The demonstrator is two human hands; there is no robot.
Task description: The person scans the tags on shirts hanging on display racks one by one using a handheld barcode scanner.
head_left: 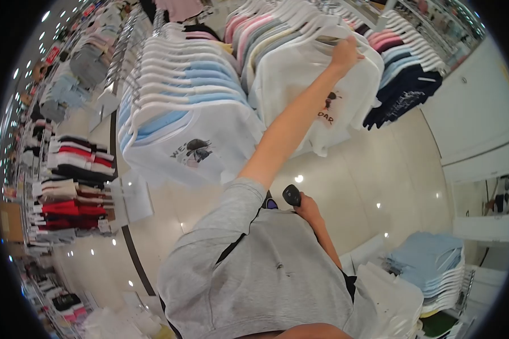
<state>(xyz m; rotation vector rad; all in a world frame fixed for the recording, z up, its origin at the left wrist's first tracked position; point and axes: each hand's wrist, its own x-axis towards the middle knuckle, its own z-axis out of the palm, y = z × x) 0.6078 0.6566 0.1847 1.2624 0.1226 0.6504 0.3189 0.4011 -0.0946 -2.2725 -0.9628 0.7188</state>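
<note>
Glossy cream floor tiles (373,169) run between long clothing racks in a shop, with ceiling lights mirrored in them as bright spots. Across the upper middle hangs a rack of shirts on white hangers, and at its near end is a white T-shirt (300,85) with a small dark print and the letters "DAR" on its front. The left hand (345,53) is stretched far out on a bare arm and rests at the shoulder of that white T-shirt, right where the hanger (322,31) carries it; the fingers are curled in on the fabric or the hanger's arm, though which of the two they pinch cannot be told from this angle. The shirt hangs below and to the left of the hand, its body partly hidden behind the forearm. The right hand (308,209) is held low and close to the body, closed around a black handheld scanner (291,195) whose head sticks up out of the fist. To the left hangs a second rack of white and light blue shirts (181,113). Folded light blue garments (430,263) sit stacked at lower right, well apart from both hands.
</note>
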